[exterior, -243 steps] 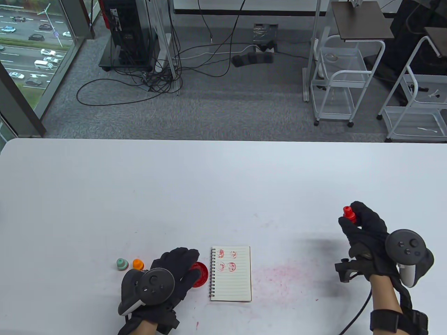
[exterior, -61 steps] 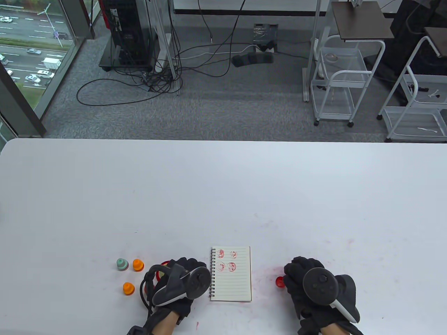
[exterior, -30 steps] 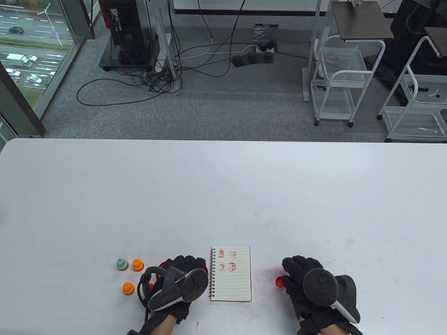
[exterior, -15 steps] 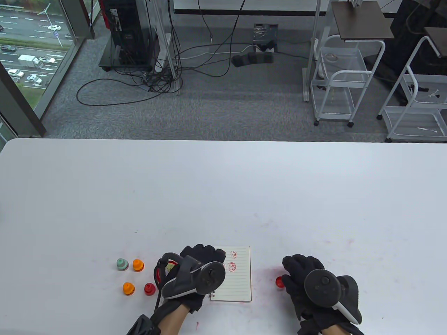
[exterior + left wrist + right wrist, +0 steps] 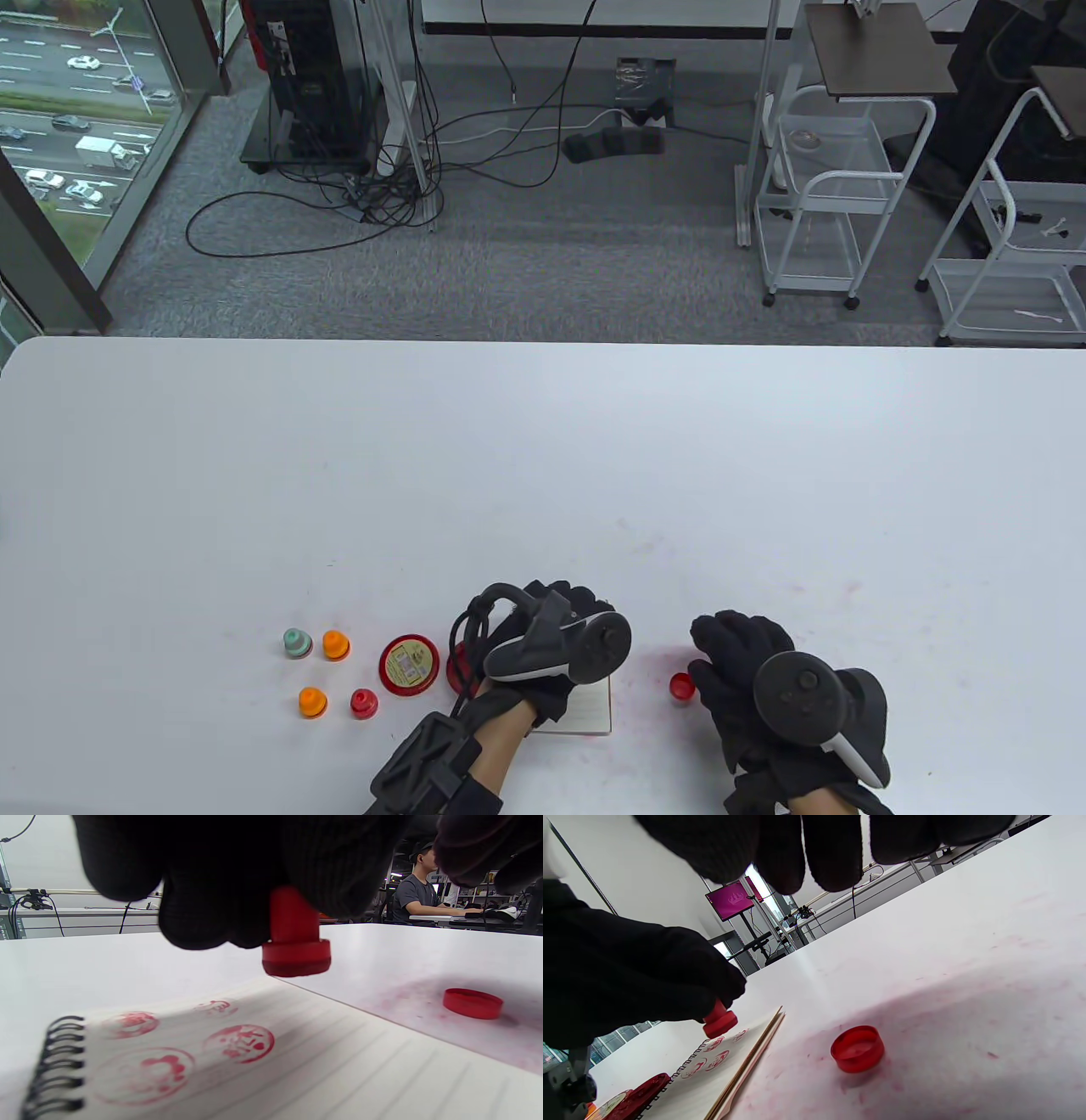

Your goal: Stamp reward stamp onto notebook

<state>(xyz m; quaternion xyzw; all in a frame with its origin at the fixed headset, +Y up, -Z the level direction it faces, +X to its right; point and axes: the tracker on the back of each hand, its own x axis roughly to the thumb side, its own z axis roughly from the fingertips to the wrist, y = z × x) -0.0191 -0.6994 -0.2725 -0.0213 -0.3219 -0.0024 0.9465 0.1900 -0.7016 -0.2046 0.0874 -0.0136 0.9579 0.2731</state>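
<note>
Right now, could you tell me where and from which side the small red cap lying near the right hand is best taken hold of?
Pinch the red cap across its low side wall, coming straight down from above. It lies flat on the table with its open side up, so only the rim offers purchase. The right hand is already beside it.

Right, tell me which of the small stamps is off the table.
The red stamp gripped by the left hand above the notebook. The teal, two orange and other red stamps stand on the table.
</note>
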